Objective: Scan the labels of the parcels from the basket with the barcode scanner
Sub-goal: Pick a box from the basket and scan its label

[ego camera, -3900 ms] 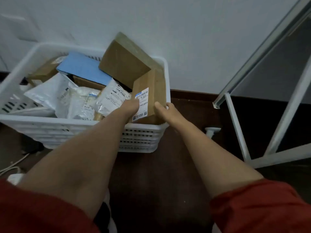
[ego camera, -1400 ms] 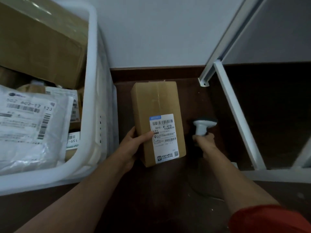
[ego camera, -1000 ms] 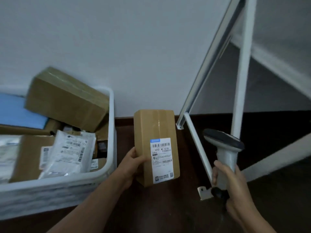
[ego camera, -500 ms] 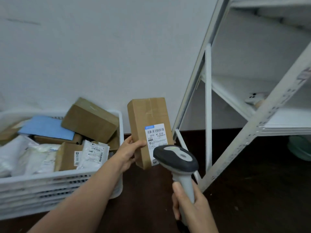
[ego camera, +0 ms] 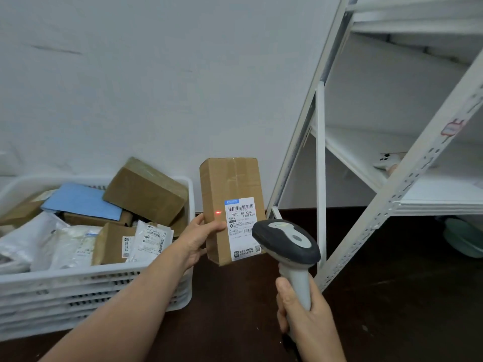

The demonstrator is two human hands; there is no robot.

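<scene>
Head view: my left hand (ego camera: pixel 201 237) holds the cardboard parcel (ego camera: pixel 230 205) upright at frame centre, gripped on its left edge, just right of the basket (ego camera: pixel 104 283). My right hand (ego camera: pixel 305 317) is wrapped round the barcode scanner (ego camera: pixel 287 246); its red dot (ego camera: pixel 218 212) lands left of the label (ego camera: pixel 241 227). The box looks stiff, light and non-slip; I'd keep the edge grip, clear of the label.

Left hand (ego camera: pixel 198 237) holds labelled box (ego camera: pixel 230 205) upright; right hand (ego camera: pixel 307 325) aims scanner (ego camera: pixel 286 241).

white shelving rack (ego camera: pixel 386 205) right | small white object (ego camera: pixel 386 161) on shelf | green item (ego camera: pixel 462 239) beneath
</scene>
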